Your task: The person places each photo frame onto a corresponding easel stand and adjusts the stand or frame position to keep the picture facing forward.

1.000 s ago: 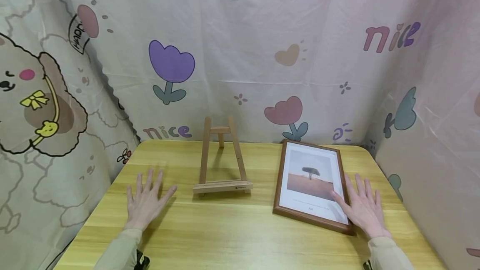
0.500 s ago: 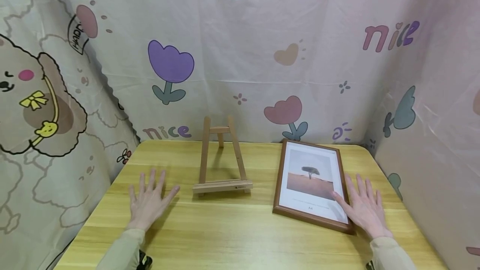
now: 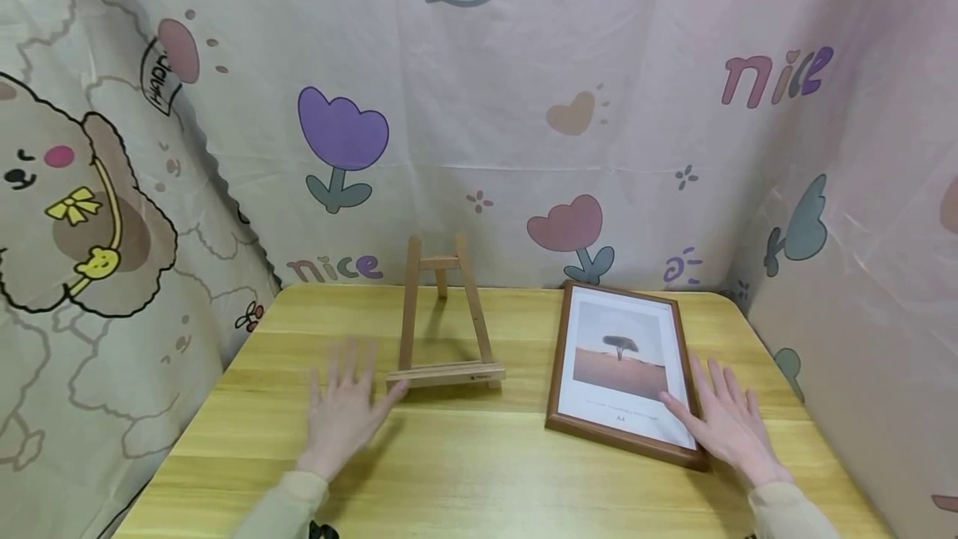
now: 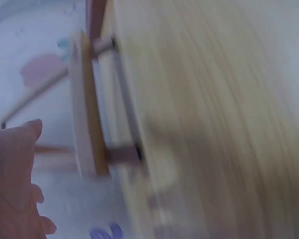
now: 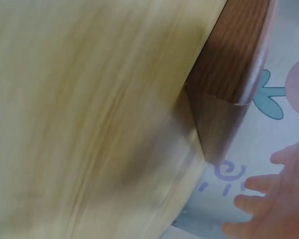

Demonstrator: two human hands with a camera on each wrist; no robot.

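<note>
A small wooden easel [image 3: 446, 373] stands upright toward the back of the table, left of centre. My left hand [image 3: 340, 422] is just left of its ledge, fingers spread and blurred, the thumb tip overlapping the ledge's left end in the head view. The left wrist view shows the ledge [image 4: 87, 109] beyond the thumb. At the right lies a brown picture frame [image 3: 624, 439] holding a tree print [image 3: 619, 352]. My right hand [image 3: 729, 427] is at its right side with fingers extended, the thumb over the frame's lower right edge. Neither hand grips anything.
The light wooden table [image 3: 479, 481] ends at a printed curtain [image 3: 464, 140] behind it. More patterned cloth hangs along the left [image 3: 150, 273] and right [image 3: 883, 273] sides. The frame's far edge is near the back of the table.
My left hand has moved right, from the table's left part to beside the easel's ledge. The right hand has barely shifted. Easel and picture frame stay where they were.
</note>
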